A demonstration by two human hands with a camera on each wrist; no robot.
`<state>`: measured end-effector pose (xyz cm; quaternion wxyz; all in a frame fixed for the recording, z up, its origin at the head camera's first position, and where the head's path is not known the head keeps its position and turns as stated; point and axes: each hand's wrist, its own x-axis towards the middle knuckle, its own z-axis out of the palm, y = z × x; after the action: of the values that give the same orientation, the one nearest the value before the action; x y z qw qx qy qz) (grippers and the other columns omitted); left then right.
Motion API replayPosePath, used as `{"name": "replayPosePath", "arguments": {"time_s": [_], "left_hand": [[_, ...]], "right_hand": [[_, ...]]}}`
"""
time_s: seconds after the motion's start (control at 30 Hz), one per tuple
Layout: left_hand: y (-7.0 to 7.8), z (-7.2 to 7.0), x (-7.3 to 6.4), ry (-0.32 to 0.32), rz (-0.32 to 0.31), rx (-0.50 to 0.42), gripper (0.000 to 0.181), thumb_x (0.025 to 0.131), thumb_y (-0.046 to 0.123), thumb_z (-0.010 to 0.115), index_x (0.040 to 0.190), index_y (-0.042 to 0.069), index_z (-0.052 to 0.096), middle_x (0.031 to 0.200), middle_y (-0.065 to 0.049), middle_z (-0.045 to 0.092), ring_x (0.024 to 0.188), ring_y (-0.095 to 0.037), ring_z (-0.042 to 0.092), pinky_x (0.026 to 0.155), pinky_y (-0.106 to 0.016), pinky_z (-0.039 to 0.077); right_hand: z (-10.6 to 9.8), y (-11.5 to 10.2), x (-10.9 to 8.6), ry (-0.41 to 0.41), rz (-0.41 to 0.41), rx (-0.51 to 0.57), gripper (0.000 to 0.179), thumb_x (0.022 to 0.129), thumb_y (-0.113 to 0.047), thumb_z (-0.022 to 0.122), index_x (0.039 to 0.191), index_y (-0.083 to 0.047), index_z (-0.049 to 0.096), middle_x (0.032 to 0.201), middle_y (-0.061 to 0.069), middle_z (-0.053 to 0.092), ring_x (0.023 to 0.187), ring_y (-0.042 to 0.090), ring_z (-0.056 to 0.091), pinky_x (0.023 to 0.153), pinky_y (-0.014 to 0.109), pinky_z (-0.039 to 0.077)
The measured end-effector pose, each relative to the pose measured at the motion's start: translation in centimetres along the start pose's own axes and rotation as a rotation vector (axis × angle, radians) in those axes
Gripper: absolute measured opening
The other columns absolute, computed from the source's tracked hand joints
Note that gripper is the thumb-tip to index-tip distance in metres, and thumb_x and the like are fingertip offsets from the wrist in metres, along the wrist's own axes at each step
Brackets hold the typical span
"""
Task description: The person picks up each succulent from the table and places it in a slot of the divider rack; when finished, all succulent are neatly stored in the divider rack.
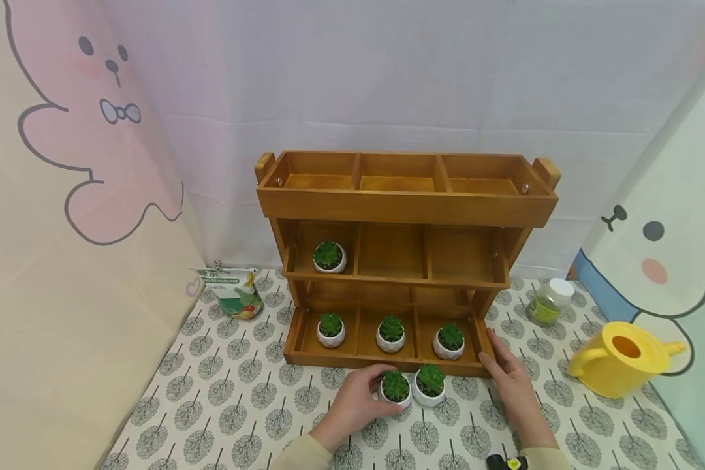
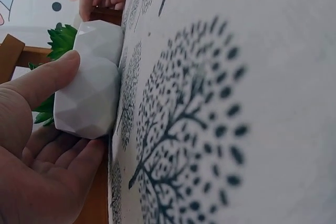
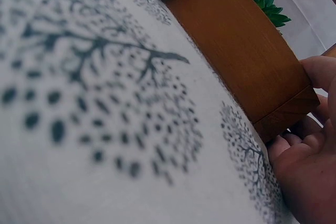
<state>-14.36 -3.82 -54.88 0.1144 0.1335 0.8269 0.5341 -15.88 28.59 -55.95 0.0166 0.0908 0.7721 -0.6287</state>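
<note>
My left hand [image 1: 357, 403] holds a small potted succulent [image 1: 395, 386] in a white faceted pot, thumb on one side and fingers on the other. The pot [image 2: 86, 100] stands on the cloth in the left wrist view. Right beside it is a second potted succulent [image 1: 429, 384], in front of the wooden shelf [image 1: 411, 207]. My right hand [image 1: 512, 382] grips the front right corner of the shelf's bottom tray [image 3: 247, 56], its thumb over the edge and its fingers around the outer side. Three potted succulents sit in the bottom tray, one per compartment.
Another potted succulent [image 1: 329, 256] sits in the middle tier's left compartment. A green-and-white packet [image 1: 233, 292] stands left of the shelf. To the right are a white-lidded jar [image 1: 549, 301] and a yellow watering can [image 1: 613, 365]. A tree-patterned cloth [image 1: 229, 418] covers the table.
</note>
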Motion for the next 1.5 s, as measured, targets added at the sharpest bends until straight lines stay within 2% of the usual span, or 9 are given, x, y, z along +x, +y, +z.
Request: {"name": "replayPosePath", "arguments": {"time_s": [0.13, 0.57, 0.73, 0.93, 1.07, 1.2, 1.3, 1.37, 1.5], "left_hand": [[0.0, -0.1, -0.1, 0.02, 0.002, 0.001, 0.068, 0.069, 0.018, 0.1, 0.131, 0.018, 0.072, 0.13, -0.008, 0.07, 0.113, -0.03, 0.07, 0.097, -0.042, 0.057], [1.0, -1.1, -0.6, 0.022, -0.009, -0.089, 0.07, 0.065, 0.01, 0.099, 0.128, 0.022, 0.074, 0.123, 0.003, 0.072, 0.109, -0.019, 0.069, 0.096, -0.039, 0.057], [1.7, -1.7, -0.4, 0.023, 0.025, 0.003, 0.069, 0.066, 0.017, 0.1, 0.129, 0.029, 0.074, 0.124, 0.009, 0.071, 0.108, -0.014, 0.068, 0.096, -0.041, 0.056], [2.7, -2.5, -0.1, 0.012, 0.057, 0.017, 0.067, 0.067, 0.018, 0.1, 0.128, 0.027, 0.075, 0.124, 0.009, 0.072, 0.111, -0.016, 0.069, 0.097, -0.038, 0.056], [3.4, -3.0, -0.1, 0.002, 0.08, 0.024, 0.068, 0.069, 0.017, 0.099, 0.132, 0.023, 0.073, 0.127, 0.007, 0.071, 0.114, -0.021, 0.068, 0.099, -0.038, 0.055], [4.4, -3.7, 0.1, 0.008, 0.099, 0.061, 0.068, 0.07, 0.018, 0.099, 0.132, 0.029, 0.073, 0.126, 0.008, 0.071, 0.111, -0.018, 0.069, 0.096, -0.038, 0.057], [5.3, -4.3, 0.3, 0.012, 0.113, 0.081, 0.067, 0.071, 0.019, 0.099, 0.132, 0.032, 0.073, 0.123, 0.009, 0.073, 0.105, -0.013, 0.069, 0.091, -0.036, 0.057], [6.0, -4.7, 0.5, 0.016, 0.125, 0.088, 0.067, 0.071, 0.02, 0.099, 0.133, 0.031, 0.073, 0.123, 0.009, 0.073, 0.104, -0.012, 0.07, 0.092, -0.036, 0.057], [7.2, -5.6, 0.9, 0.037, 0.149, 0.106, 0.068, 0.072, 0.025, 0.099, 0.135, 0.028, 0.072, 0.126, 0.01, 0.072, 0.113, -0.014, 0.068, 0.099, -0.041, 0.054]], "right_hand": [[0.0, 0.1, 0.0, -0.004, -0.001, -0.008, 0.071, 0.109, -0.034, 0.057, 0.168, -0.021, 0.019, 0.173, 0.0, 0.011, 0.158, 0.029, 0.008, 0.126, 0.038, 0.014], [-0.1, 0.0, 0.0, -0.01, 0.011, -0.015, 0.073, 0.109, -0.036, 0.057, 0.168, -0.022, 0.017, 0.173, -0.002, 0.01, 0.159, 0.028, 0.006, 0.126, 0.048, 0.013], [-0.1, 0.0, 0.0, -0.007, 0.014, -0.016, 0.073, 0.109, -0.036, 0.057, 0.168, -0.022, 0.017, 0.173, -0.002, 0.009, 0.159, 0.027, 0.005, 0.126, 0.048, 0.013], [-0.1, 0.0, 0.0, -0.007, 0.015, -0.013, 0.073, 0.109, -0.037, 0.057, 0.168, -0.022, 0.017, 0.173, -0.002, 0.009, 0.159, 0.027, 0.005, 0.126, 0.046, 0.012], [-0.1, 0.0, 0.0, -0.004, 0.008, -0.02, 0.073, 0.109, -0.038, 0.057, 0.168, -0.022, 0.018, 0.173, -0.002, 0.01, 0.159, 0.026, 0.005, 0.125, 0.034, 0.013], [-0.1, 0.1, -0.1, -0.004, 0.001, -0.022, 0.073, 0.109, -0.039, 0.057, 0.168, -0.022, 0.018, 0.173, -0.002, 0.011, 0.159, 0.027, 0.006, 0.116, 0.011, 0.019], [-0.1, 0.1, -0.1, -0.003, 0.0, -0.021, 0.073, 0.108, -0.04, 0.057, 0.168, -0.022, 0.019, 0.173, -0.002, 0.011, 0.159, 0.027, 0.007, 0.108, 0.003, 0.021], [-0.1, 0.2, 0.0, -0.004, 0.0, -0.019, 0.073, 0.108, -0.04, 0.058, 0.168, -0.022, 0.019, 0.173, -0.002, 0.012, 0.159, 0.027, 0.007, 0.111, 0.006, 0.021], [0.0, 0.2, 0.0, -0.007, 0.012, -0.01, 0.074, 0.108, -0.039, 0.058, 0.168, -0.023, 0.018, 0.173, -0.003, 0.011, 0.159, 0.027, 0.006, 0.125, 0.032, 0.016]]}}
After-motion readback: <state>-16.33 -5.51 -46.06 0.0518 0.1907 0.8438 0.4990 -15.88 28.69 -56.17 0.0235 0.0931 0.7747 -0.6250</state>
